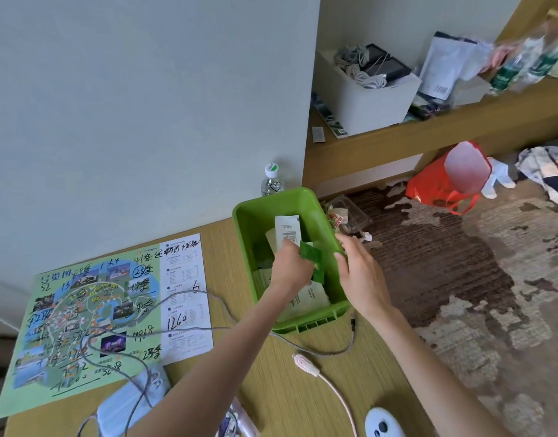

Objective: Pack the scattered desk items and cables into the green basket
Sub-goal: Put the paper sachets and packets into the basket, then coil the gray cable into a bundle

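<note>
The green basket (249,222) stands at the desk's right edge with paper packets inside. My left hand (292,264) is inside the basket, shut on a white packet (288,230) and a small green packet (312,257). My right hand (361,272) rests on the basket's right rim, fingers apart and holding nothing. A grey braided cable (183,294) loops across the desk and a map sheet (107,310). A pink cable with a switch (307,365) lies near the front. A stack of face masks (126,402) sits at the front left.
A water bottle (272,181) stands behind the basket by the wall. A white round device (383,424) lies at the desk's front. Beyond the right edge are carpet, a red bag (435,184) and a plastic wrapper. A shelf holds a white box (366,99).
</note>
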Available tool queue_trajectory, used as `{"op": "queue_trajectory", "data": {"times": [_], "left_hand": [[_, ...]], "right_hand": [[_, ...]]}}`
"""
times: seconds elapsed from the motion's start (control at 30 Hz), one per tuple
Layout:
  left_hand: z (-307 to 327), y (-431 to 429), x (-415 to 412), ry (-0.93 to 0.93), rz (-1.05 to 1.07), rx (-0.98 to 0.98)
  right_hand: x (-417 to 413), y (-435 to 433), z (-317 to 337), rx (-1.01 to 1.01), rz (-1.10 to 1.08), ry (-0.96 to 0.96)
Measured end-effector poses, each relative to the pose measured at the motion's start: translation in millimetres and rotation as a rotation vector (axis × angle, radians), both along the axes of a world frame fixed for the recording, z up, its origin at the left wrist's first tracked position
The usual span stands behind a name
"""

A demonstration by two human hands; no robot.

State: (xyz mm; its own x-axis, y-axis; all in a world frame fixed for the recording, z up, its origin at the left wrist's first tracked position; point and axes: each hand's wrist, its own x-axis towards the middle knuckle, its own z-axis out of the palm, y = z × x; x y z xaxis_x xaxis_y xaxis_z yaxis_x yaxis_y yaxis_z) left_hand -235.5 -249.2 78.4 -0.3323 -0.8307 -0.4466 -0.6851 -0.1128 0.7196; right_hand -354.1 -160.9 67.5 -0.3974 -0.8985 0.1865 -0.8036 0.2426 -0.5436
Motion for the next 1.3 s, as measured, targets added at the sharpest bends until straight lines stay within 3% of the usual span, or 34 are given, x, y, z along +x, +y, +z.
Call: {"op": "queue_trajectory", "data": {"times": [0.17,0.4,0.63,0.8,1.0,1.1,1.3], "left_hand": [[-17,0,-14,-0.05,-0.118,0.102],[8,-10,12,-0.044,-0.251,-0.276],[37,8,80,0.046,-0.174,-0.539],[22,50,143,0.048,-0.076,-0.569],[-21,117,228,-0.094,0.029,-0.486],[-43,153,266,-0.22,0.009,-0.47],[-73,197,302,-0.353,-0.098,-0.424]], "right_hand": [[-2,-1,-4,-0.015,-0.019,-0.001],[-2,-1,-6,-0.016,-0.033,0.032],[12,9,3,0.009,-0.055,0.118],[56,46,9,-0.089,-0.024,0.16],[119,105,-11,-0.174,0.181,0.134],[135,127,-32,-0.085,0.31,0.135],[148,146,-68,0.286,0.514,0.156]]}}
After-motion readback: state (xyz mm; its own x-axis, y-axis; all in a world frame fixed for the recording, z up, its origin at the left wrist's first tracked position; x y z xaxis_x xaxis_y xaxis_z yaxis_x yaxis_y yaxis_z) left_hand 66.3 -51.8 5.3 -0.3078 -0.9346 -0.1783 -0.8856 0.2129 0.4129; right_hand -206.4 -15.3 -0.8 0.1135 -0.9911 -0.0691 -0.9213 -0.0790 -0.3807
